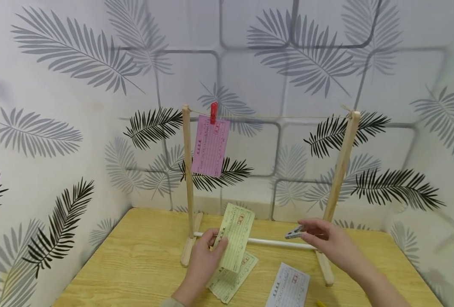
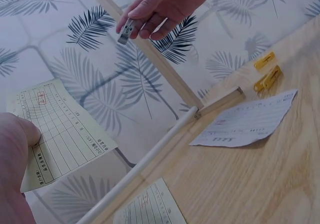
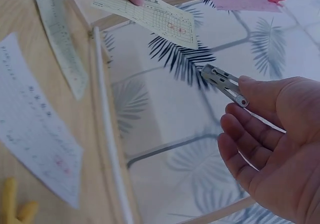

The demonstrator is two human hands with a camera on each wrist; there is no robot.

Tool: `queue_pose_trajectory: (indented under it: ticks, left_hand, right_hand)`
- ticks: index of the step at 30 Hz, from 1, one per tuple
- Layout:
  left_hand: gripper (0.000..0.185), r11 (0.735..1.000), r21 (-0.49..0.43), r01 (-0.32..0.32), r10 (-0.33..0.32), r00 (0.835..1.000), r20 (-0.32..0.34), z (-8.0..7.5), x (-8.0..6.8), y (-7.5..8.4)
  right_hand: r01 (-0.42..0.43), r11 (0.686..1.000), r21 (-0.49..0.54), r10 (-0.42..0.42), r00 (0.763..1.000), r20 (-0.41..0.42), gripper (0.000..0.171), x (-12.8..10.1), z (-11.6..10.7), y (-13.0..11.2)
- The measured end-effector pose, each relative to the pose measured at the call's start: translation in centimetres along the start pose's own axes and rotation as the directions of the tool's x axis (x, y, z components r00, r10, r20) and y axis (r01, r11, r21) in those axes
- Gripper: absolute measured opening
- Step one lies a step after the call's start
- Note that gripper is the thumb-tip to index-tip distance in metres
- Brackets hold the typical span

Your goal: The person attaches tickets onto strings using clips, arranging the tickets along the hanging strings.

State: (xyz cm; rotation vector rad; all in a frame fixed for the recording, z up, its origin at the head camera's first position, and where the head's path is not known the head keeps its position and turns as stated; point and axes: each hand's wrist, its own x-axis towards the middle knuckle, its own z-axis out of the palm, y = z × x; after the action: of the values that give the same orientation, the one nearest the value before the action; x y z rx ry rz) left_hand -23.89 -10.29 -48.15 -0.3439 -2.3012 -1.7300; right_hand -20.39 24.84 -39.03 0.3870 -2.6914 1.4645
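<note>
Yellow slip (image 1: 239,236) stands in the left hand (image 1: 205,259), thumb flat on its face and fingers behind, pinching one side. Well to that hand's right, the right hand (image 1: 324,239) pinches a grey clip (image 1: 295,232) at the thumb and fingertips, its lower fingers loosely curled.

From where I stand, the slip's free side looks the weak point: with nothing behind it, it could bend or swing away under a push. The clip pokes out past the right fingertips, so an uneven squeeze might twist it loose. Above both hands runs a thin string (image 1: 265,117); a tug there would likely shake the pink slip (image 1: 210,147) hanging from its red clip (image 1: 213,113), up beyond the left hand.

Both forearms reach in from below, the hands at much the same height, the right one pointing across toward the left. Just below the left hand lies another yellow slip (image 1: 236,282), where a dipping wrist could brush it.
</note>
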Motion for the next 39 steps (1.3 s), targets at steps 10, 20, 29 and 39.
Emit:
queue_pose_trajectory:
  ticks: [10,20,29,39]
  left_hand:
    - [0.026,0.995,-0.097,-0.035,0.035,0.999,-0.006,-0.1,0.6,2.9]
    - [0.020,0.988,-0.109,-0.109,0.103,0.993,-0.061,0.1,2.1,5.1]
    - [0.028,0.976,-0.133,-0.174,0.168,0.984,-0.057,0.1,3.7,7.1]
    - [0.030,0.965,-0.184,-0.187,0.175,0.981,-0.080,1.0,5.5,9.6]
  right_hand:
    - [0.129,0.974,-0.185,-0.151,0.982,-0.112,0.044,2.0,-4.3,-6.6]
    - [0.197,0.944,-0.264,-0.226,0.970,-0.084,0.046,4.4,-7.4,-13.2]
    - [0.258,0.920,-0.295,-0.303,0.946,-0.118,0.044,7.9,-8.6,-18.4]
    - [0.217,0.955,-0.203,-0.247,0.959,-0.138,0.042,11.0,-9.3,-22.6]
